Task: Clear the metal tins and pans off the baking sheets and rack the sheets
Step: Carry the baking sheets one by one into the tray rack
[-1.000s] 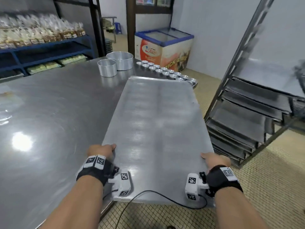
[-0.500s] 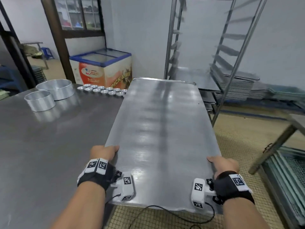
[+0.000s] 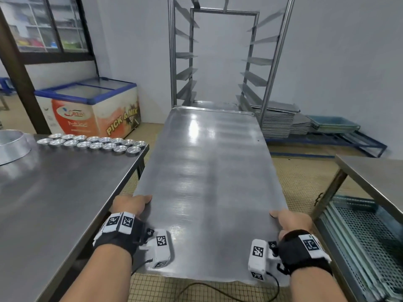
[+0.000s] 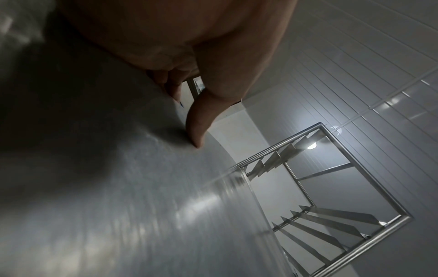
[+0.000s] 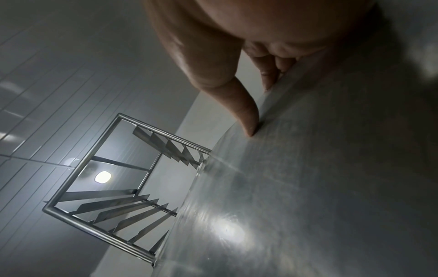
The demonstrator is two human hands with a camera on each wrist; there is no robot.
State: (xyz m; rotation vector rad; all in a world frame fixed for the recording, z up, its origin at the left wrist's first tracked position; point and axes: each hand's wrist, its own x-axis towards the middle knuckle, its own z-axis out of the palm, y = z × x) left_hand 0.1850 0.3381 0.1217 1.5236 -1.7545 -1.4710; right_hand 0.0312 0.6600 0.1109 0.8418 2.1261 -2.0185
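A large bare baking sheet (image 3: pixel 209 171) is held level in the air, its far end pointing at the tall steel rack (image 3: pixel 226 62). My left hand (image 3: pixel 130 203) grips the sheet's left edge near its close end, thumb on top, fingers under. My right hand (image 3: pixel 290 219) grips the right edge the same way. Each wrist view shows a thumb pressed on the sheet (image 4: pixel 142 187) (image 5: pixel 308 187) with the rack (image 4: pixel 320 187) (image 5: pixel 118 178) ahead. Several small metal tins (image 3: pixel 93 142) stand in rows on the steel table (image 3: pixel 54 203) at left, beside a round pan (image 3: pixel 11 147).
The rack's upper slots are empty; one sheet (image 3: pixel 213 104) lies in it at about the height of the carried sheet's far end. A stack of sheets (image 3: pixel 277 120) sits on the floor to its right. A chest freezer (image 3: pixel 91 112) stands at left, another steel table (image 3: pixel 375 177) at right.
I have turned right with the sheet, lifting it off the table; it now hangs over the floor and points straight at the rack. Both hands keep their grip.
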